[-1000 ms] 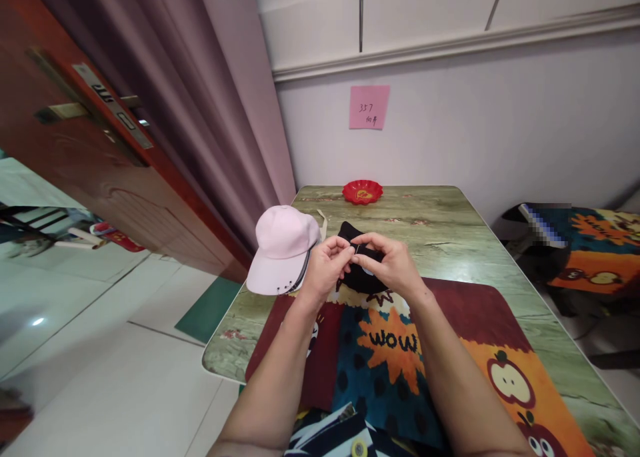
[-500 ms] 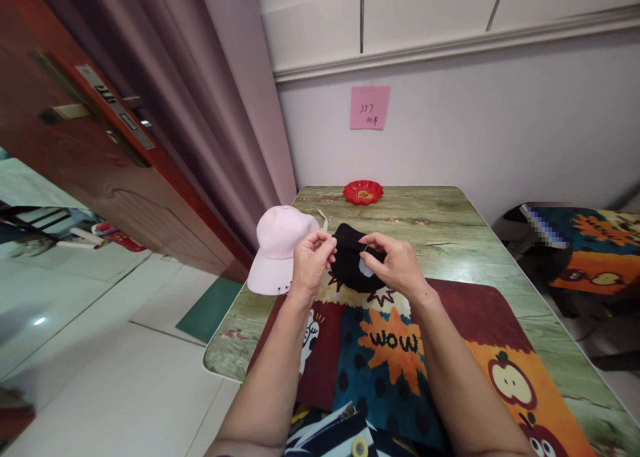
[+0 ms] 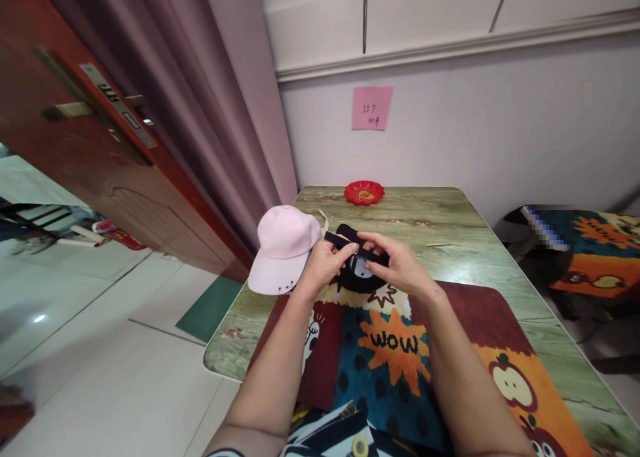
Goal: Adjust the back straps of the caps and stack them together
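hands (image 3: pixel 324 265) closer, gripping strap (image 3: pixel 375 256); mat (image 3: pixel 357 364) reads "wow"

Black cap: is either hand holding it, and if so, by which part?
Yes. The left hand and right hand both hold the black cap by its strap, pinched between thumb and fingers.

Shows matt cloth on black cap (image 3: pixel 358 284) and pink cap (image 3: pixel 285 234), glossy plastic on dish (image 3: pixel 365 193), smooth sheen across tabletop (image 3: pixel 450 240).
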A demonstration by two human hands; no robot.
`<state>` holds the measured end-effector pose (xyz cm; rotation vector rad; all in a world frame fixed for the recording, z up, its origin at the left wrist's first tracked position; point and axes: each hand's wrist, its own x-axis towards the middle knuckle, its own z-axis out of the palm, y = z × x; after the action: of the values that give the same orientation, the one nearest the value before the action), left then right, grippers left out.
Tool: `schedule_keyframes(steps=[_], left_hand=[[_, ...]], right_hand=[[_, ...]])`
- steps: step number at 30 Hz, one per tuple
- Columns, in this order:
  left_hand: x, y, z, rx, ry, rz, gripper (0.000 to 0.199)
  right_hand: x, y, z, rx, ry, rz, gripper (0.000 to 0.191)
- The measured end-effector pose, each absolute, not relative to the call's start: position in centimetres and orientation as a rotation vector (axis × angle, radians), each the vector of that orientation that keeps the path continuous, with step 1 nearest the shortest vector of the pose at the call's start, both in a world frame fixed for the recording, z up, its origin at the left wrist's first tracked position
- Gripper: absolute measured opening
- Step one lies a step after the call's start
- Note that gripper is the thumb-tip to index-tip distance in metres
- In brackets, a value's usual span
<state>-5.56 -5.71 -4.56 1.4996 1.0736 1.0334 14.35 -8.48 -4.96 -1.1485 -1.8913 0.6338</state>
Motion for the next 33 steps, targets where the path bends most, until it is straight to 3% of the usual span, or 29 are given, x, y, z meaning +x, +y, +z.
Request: schedule_keyframes(steps=[6,18,29,33], left_hand=[[-5.8,-5.6,-4.7,1.450,1.045,1.077,0.036],[-5.8,-5.7,-4.7,1.442,1.057,1.049,0.034],[-5.0,-6.3,-4.1,1.447,1.083,1.019,0.033],[-4.2,-6.8,-3.7,1.390,1.081,1.136,0.035]], right_hand=[[15.2,-8.0,-5.0,-1.240,-1.878,0.215,0.015],[15.9,-8.9,-4.0,-1.345,-1.926,0.567,0.025],[14.3,-9.9,-2.8,-1.183,-1.784,0.267,0.015],[11.9,-10.3,-2.9,-1.208,-1.603,0.452,0.016]])
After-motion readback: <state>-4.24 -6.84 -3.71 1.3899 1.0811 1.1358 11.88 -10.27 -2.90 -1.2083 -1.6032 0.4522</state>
